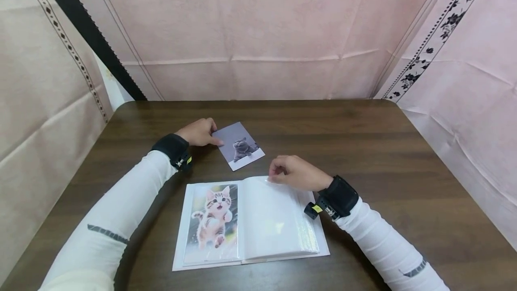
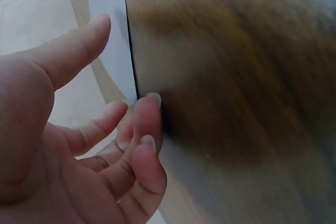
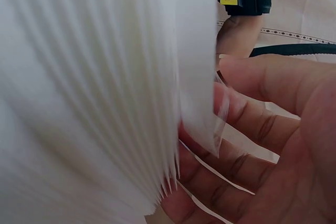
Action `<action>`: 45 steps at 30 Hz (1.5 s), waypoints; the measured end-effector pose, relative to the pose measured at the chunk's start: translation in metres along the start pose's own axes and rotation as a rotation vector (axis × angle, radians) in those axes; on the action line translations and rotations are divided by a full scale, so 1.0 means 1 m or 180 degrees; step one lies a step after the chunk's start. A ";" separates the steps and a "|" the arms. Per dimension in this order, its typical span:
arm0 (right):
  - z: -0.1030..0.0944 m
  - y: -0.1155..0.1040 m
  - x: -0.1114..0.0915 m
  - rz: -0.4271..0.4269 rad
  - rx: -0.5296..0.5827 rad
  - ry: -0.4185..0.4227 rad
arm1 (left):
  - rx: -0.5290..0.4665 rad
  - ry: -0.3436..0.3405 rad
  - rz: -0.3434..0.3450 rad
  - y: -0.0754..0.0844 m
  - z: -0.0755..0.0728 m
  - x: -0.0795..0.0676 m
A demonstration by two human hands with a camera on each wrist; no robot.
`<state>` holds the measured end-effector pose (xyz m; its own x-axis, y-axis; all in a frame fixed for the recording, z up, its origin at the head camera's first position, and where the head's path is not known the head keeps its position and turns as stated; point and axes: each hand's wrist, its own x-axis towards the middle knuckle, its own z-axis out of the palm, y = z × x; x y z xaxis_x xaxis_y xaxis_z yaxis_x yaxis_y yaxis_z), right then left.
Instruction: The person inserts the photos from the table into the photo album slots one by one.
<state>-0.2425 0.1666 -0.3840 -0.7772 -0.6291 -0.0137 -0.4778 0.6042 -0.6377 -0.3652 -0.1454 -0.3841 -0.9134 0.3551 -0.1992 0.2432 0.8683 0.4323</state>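
A loose photo [image 1: 236,141] of a grey kitten on a pale purple ground sits behind the album, turned at an angle. My left hand [image 1: 199,132] holds its left corner, thumb over the face and curled fingers at the edge. In the left wrist view, the photo [image 2: 113,51] shows as a thin pale strip beside the thumb. An open photo album [image 1: 177,255] has a kitten picture [image 1: 215,219] in its left page. At the top of the right side, my right hand [image 1: 296,172] pinches a clear page sleeve [image 3: 221,114], its page white and blank.
Both things are on a brown wooden table [image 1: 383,156] with rounded far corners. Pale pink cloth [image 1: 262,26] hangs behind and on both sides. In the right wrist view, several album pages [image 3: 105,77] fan out close to the right hand.
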 end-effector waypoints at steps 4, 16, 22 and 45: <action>0.001 0.000 -0.001 -0.0007 0.0008 0.0001 | 0.0074 -0.0064 -0.0160 0.004 0.002 0.003; 0.000 -0.001 -0.002 -0.0074 0.0024 0.0011 | 0.0042 -0.0015 -0.0272 0.003 0.004 0.003; 0.001 0.001 -0.002 -0.0085 0.0041 0.0025 | -0.0052 0.0065 0.0005 -0.002 0.004 0.000; -0.002 0.003 0.001 0.0124 0.0073 0.0045 | -0.1296 0.0840 0.0618 -0.001 -0.003 -0.032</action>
<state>-0.2449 0.1686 -0.3843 -0.8009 -0.5982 -0.0281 -0.4376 0.6167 -0.6543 -0.3373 -0.1587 -0.3761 -0.9281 0.3511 0.1243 0.3176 0.5716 0.7566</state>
